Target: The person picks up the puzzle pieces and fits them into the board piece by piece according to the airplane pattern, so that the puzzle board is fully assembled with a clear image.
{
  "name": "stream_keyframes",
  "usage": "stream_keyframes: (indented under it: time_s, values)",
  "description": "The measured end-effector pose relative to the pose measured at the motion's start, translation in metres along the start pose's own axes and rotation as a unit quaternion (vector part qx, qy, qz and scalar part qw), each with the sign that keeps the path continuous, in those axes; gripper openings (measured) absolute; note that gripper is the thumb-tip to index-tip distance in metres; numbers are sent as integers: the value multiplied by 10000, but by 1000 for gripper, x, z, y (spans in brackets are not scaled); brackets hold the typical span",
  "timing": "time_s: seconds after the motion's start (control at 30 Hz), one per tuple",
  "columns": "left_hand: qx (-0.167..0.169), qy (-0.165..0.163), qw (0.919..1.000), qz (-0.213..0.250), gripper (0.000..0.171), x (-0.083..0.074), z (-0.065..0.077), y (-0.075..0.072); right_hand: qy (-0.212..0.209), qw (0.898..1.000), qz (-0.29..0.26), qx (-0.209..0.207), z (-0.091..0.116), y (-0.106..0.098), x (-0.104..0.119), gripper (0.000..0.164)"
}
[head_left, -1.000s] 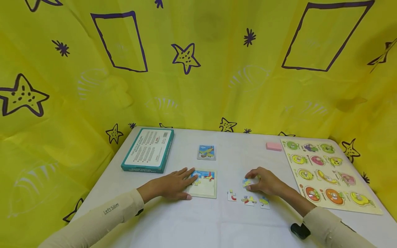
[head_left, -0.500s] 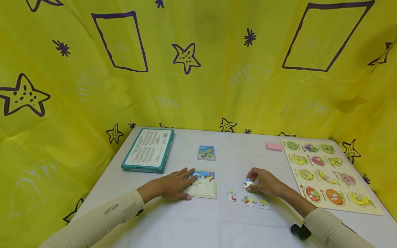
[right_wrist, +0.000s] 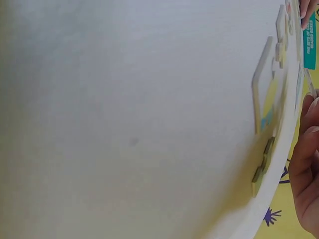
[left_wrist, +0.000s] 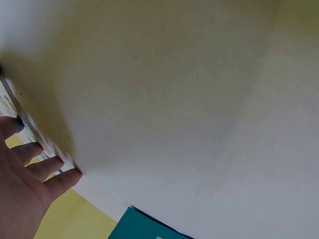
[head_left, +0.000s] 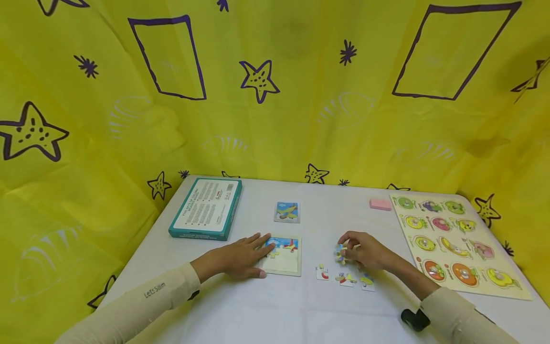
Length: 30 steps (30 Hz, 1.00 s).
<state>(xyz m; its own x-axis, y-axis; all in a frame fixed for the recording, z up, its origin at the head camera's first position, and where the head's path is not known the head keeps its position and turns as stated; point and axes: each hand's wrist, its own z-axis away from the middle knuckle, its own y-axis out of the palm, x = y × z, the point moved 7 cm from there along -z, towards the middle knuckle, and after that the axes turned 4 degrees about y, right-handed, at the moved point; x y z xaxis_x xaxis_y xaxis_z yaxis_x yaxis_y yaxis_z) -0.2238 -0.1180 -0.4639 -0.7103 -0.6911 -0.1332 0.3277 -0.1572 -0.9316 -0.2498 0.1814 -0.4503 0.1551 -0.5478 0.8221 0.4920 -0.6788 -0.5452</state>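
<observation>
My left hand [head_left: 242, 256] lies spread with its fingers on the left side of a square puzzle tray [head_left: 287, 265], whose upper part holds blue and red pieces. Over the cloth to the right, my right hand [head_left: 365, 251] pinches a jigsaw piece [head_left: 339, 255] between thumb and fingers, tilted up. Below it lie three loose pieces: one with red [head_left: 322, 274], a yellow and red one [head_left: 345, 280], a yellow and green one [head_left: 367, 282]. In the left wrist view the fingers [left_wrist: 55, 172] reach the tray's edge. The right wrist view cuts off most of my hand [right_wrist: 306, 164].
A small airplane picture [head_left: 287, 211] lies behind the tray. A teal box [head_left: 205, 208] is at the back left. To the right are a pink block [head_left: 380, 204] and a fruit board [head_left: 455, 243]. A black object [head_left: 415, 320] sits by the right sleeve.
The right hand has lifted the jigsaw piece slightly and turned it between its fingers, moving a little left. The left hand stays on the tray.
</observation>
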Motion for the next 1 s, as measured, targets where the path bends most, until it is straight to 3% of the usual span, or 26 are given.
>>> stream_keyframes:
  time_s: [0.33, 0.5, 1.0]
  values:
    - [-13, -47, 9998, 202, 84, 0, 1, -4, -22, 9998, -180, 64, -8, 2, 14, 26]
    - [-28, -46, 9998, 187, 83, -1, 1, -5, -251, 9995, -175, 64, -12, 6, 24, 23]
    - [-24, -37, 10000, 81, 81, 0, -1, 0, -242, 9991, -196, 277, -32, 32, 34, 25]
